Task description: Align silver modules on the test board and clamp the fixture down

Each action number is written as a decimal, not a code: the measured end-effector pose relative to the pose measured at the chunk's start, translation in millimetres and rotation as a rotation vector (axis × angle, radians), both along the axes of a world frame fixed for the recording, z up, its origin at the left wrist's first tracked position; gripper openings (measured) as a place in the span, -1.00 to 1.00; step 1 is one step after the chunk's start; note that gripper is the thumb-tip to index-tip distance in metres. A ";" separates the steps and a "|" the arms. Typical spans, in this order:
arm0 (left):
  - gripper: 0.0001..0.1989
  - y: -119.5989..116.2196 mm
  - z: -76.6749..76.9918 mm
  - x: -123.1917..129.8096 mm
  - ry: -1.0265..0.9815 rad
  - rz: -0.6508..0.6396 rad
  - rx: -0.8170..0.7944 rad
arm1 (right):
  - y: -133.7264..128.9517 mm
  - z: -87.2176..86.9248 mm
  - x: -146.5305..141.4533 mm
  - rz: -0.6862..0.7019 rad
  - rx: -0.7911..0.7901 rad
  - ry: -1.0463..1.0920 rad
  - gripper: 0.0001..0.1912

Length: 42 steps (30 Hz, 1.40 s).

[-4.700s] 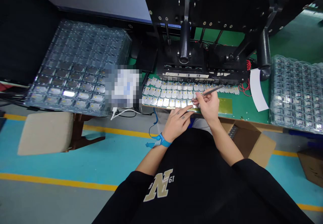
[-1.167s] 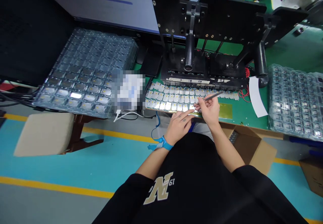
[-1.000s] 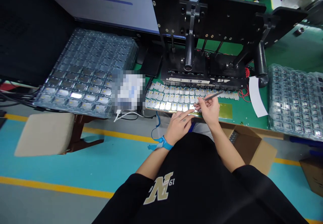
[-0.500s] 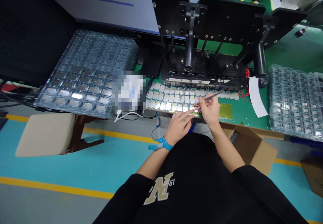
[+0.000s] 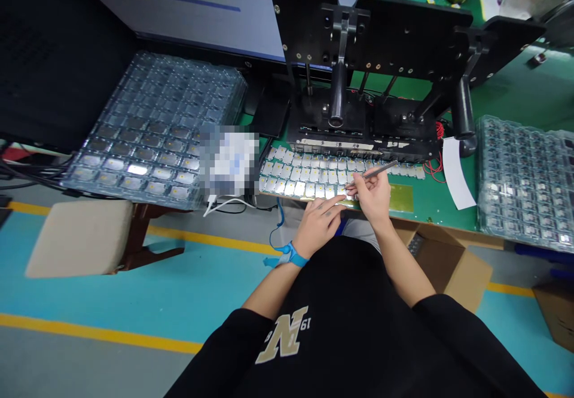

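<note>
Tool [image 5: 380,170]: long axis aslant, tip lower-left (toward boards [image 5: 305,174]) | right hand [image 5: 373,198]: pinching it | left hand [image 5: 319,223]: grip unclear

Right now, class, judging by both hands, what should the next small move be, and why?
Probably a careful nudge with the slim tool: the right hand grips it, its lower end at the near row of small silvery boards, and the left hand lies close beside that spot.

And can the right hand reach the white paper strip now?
Probably yes: only yellow film and green tabletop lie between the right hand and white strip, though the hand holds a thin tool.
</note>
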<state>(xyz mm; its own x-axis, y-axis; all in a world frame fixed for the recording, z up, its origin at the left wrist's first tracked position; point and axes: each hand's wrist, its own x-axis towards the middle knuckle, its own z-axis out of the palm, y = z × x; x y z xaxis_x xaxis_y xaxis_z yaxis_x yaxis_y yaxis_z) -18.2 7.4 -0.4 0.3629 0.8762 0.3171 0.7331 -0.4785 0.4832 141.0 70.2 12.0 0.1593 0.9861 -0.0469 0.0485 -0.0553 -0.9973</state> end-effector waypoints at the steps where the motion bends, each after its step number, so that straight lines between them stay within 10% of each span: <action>1: -0.76 -0.1 -0.1 0.0 0.002 0.001 -0.004 | 0.1 -0.1 0.0 0.000 -0.002 0.003 -0.61; 42: -0.74 0.4 1.2 -0.9 -0.003 -0.003 -0.011 | -2.5 -2.8 -0.1 0.027 0.040 0.023 -0.62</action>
<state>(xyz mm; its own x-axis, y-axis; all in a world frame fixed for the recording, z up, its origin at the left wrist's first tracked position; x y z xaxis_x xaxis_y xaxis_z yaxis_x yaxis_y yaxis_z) -19.2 7.7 0.8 0.3648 0.8784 0.3088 0.7300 -0.4757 0.4907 140.9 67.7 9.2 0.1317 0.9912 -0.0106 0.0266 -0.0142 -0.9995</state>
